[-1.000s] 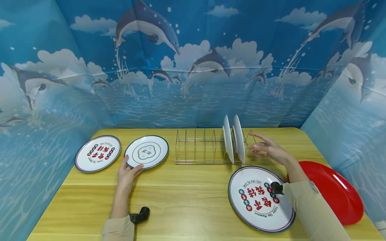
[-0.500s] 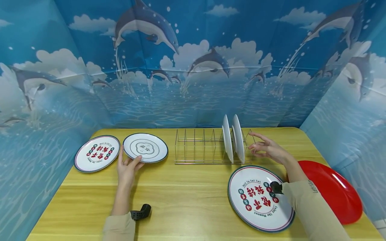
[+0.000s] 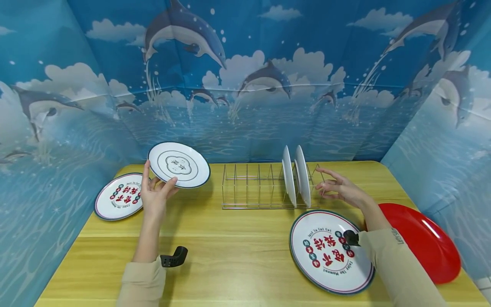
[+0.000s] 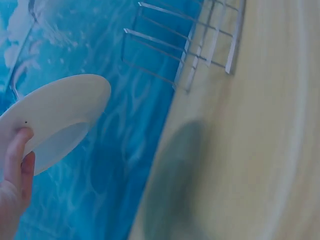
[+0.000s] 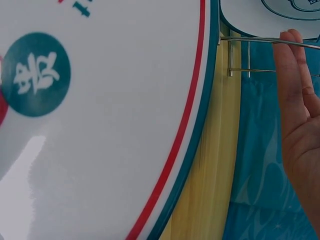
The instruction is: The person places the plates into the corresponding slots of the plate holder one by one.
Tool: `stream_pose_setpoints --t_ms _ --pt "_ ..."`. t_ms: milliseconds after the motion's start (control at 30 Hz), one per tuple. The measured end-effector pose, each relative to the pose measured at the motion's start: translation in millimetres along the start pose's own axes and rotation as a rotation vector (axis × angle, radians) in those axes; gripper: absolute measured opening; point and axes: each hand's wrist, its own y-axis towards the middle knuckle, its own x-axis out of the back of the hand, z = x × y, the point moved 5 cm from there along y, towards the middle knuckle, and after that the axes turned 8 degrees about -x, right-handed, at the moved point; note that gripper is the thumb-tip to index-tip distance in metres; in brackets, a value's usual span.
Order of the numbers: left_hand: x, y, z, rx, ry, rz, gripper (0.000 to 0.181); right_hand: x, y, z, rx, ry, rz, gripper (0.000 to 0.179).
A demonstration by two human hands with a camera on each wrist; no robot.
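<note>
My left hand [image 3: 154, 200] holds a white plate [image 3: 192, 172] with a dark rim by its near-left edge, thumb on the top face. The plate is raised and tilted above the table; the left wrist view shows its pale underside [image 4: 67, 97]. At the right end of a wire dish rack [image 3: 247, 186], my right hand [image 3: 343, 189] has its fingers spread apart and touching the end wire. Close up in the right wrist view, straight fingers [image 5: 288, 75] lie right at that wire. Two white plates [image 3: 289, 177] stand on edge in the rack's right slots.
A white plate with red lettering [image 3: 120, 198] lies at the far left, partly behind my left hand. A larger lettered plate [image 3: 331, 251] lies below my right forearm, beside a big red plate [image 3: 426, 247]. A dolphin-print cloth [image 3: 245, 123] rises behind the table's back edge.
My left hand has lifted the dark-rimmed plate off the table, up and slightly left, tilting it. My right hand has stayed at the rack's end.
</note>
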Motion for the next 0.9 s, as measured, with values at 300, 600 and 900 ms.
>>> stream_pose_setpoints --t_ms 300,600,900 --pt "-43.9 -6.3 -6.0 -0.063 -0.045 0.147 0.088 1 1.0 -1 0.000 -0.002 0.001 0.061" --pt "-84.2 -18.1 6.0 -0.047 0.025 0.311 0.088 -1 0.0 2 0.028 0.013 0.026 0.058" --pt "-122.0 -28.1 20.5 -0.016 0.044 0.420 0.087 -1 0.7 1 0.018 0.016 0.019 0.059"
